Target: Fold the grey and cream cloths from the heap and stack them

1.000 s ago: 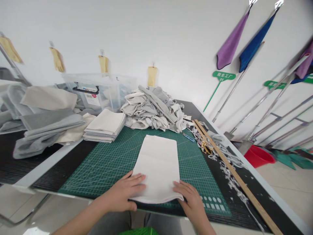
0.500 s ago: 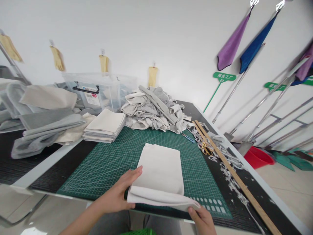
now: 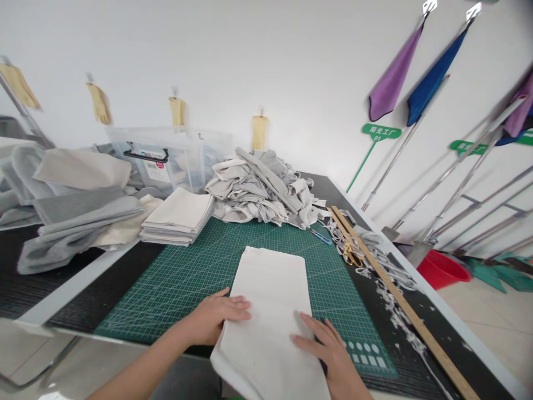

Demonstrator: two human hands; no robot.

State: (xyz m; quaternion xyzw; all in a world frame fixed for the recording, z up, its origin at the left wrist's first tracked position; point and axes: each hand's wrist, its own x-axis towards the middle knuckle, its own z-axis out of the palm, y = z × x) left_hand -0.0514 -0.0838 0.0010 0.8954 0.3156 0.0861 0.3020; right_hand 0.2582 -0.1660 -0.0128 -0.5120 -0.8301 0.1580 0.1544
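Note:
A long off-white cloth lies flat on the green cutting mat, its near end reaching past the table's front edge. My left hand rests on the cloth's left side with its fingers spread. On the right side, my right hand touches the cloth, fingers apart. Left of the mat's far part is a neat stack of folded cloths. Behind the mat rises a loose heap of grey and white cloth.
Wooden strips, yellow-handled scissors, blue scissors and fabric scraps lie along the right. Larger cloths and a clear plastic box stand at left. A red bucket is beyond the table.
The near part of the cloth, raised in a fold before, now lies extended toward me. My right hand has let go of its near corner and moved up onto its right side; my left lies flatter.

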